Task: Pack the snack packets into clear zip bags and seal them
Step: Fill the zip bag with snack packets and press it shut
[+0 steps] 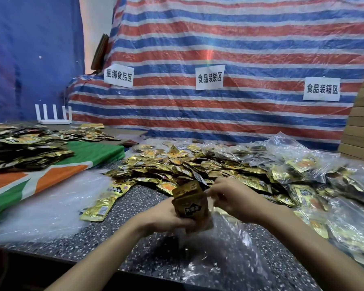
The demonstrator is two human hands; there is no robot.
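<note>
Left hand (pixel 164 219) and right hand (pixel 231 196) are showing bare; both forearms are showing uncovered throughout their visible length.

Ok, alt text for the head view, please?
The left hand grips a stack of gold snack packets at the mouth of a clear zip bag, which the right hand pinches, above a speckled table. A heap of loose packets lies behind.

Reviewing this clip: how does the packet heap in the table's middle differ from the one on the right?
The middle heap lies loose and bare on the speckled table; the right heap sits packed in clear bags. The middle heap's foil shows sharp gold; the right heap's is dulled behind crinkled, glaring plastic. Both are the same gold snack packets.
</note>
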